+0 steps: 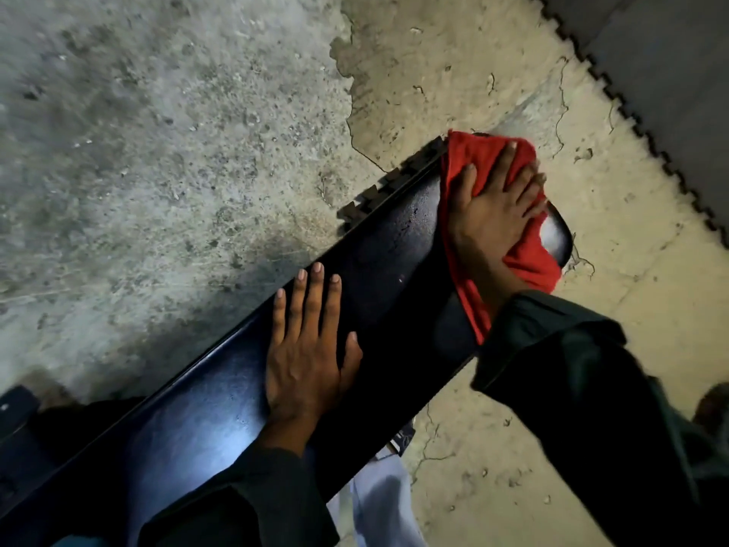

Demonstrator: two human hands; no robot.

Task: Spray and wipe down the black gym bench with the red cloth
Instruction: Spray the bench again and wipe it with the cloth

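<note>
Bench (378,278) runs long from near left to far right over a worn, cracked concrete floor (157,132). Right hand (495,215) presses the red cloth (528,262) flat at its far end, fingers spread; left hand (305,349) lies open mid-pad. Dark mat (678,65) far right.

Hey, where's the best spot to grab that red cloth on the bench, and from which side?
Probably the loose tail of the red cloth trailing toward the person. It lies bunched and free beside the wrist of the right hand, which presses the rest flat on the bench. Come from above, pinching that fold.
</note>
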